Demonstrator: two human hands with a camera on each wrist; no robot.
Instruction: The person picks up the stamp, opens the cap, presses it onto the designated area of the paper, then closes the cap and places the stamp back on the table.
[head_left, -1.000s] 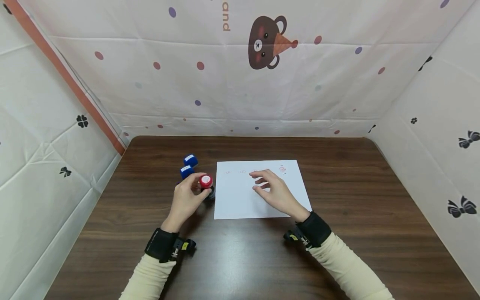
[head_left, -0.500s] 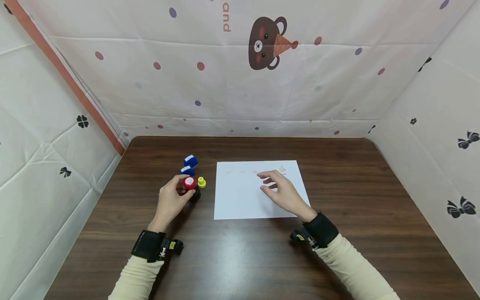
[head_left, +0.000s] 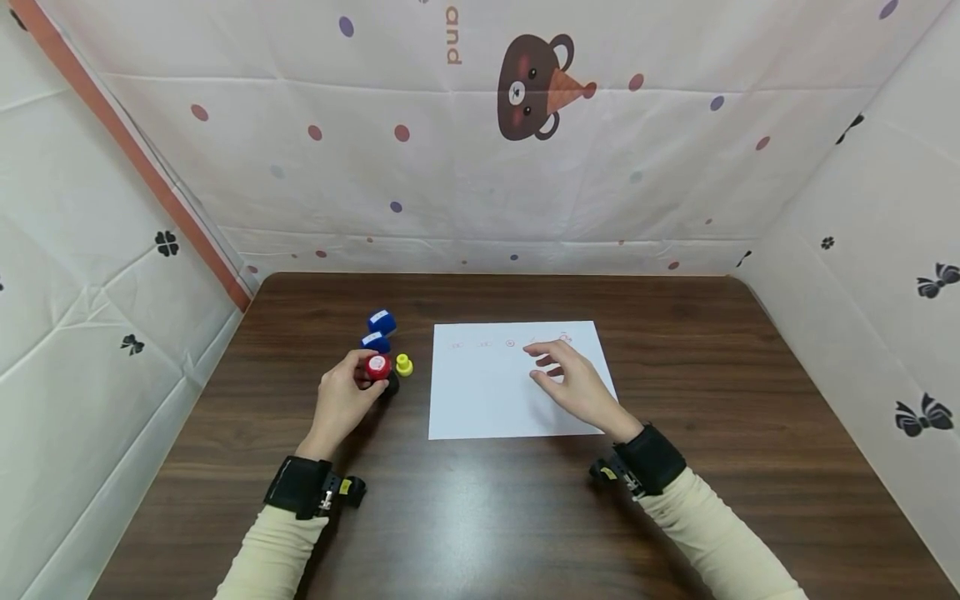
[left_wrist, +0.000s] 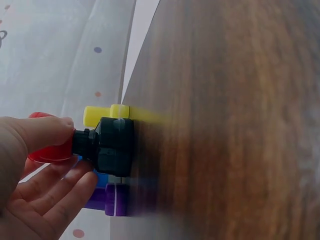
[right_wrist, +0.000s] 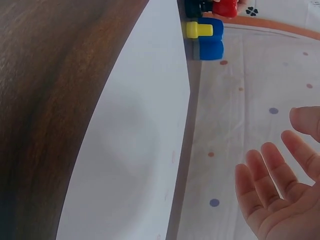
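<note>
My left hand (head_left: 341,404) pinches the red knob of a stamp (head_left: 378,367) between thumb and fingers; a white label tops the knob. In the left wrist view, the stamp's black base (left_wrist: 115,146) is upright at the table surface, with the other fingers loosely curled beneath the knob. My right hand (head_left: 577,387) hovers over the right part of a white paper sheet (head_left: 480,400), its fingers relaxed and holding nothing. Along the sheet's far edge runs a row of small red marks (head_left: 510,343), partly covered by the right hand.
A small yellow piece (head_left: 403,365) stands just right of the held stamp. Behind are two blue stamp-like pieces with white labels (head_left: 382,322), and a purple one (left_wrist: 116,200) shows in the left wrist view. A patterned cloth wall (head_left: 480,192) borders the brown table.
My left hand has carried the stamp leftward from the paper's edge to beside the other pieces, uncovering the yellow piece. The right hand has drifted slightly right.
</note>
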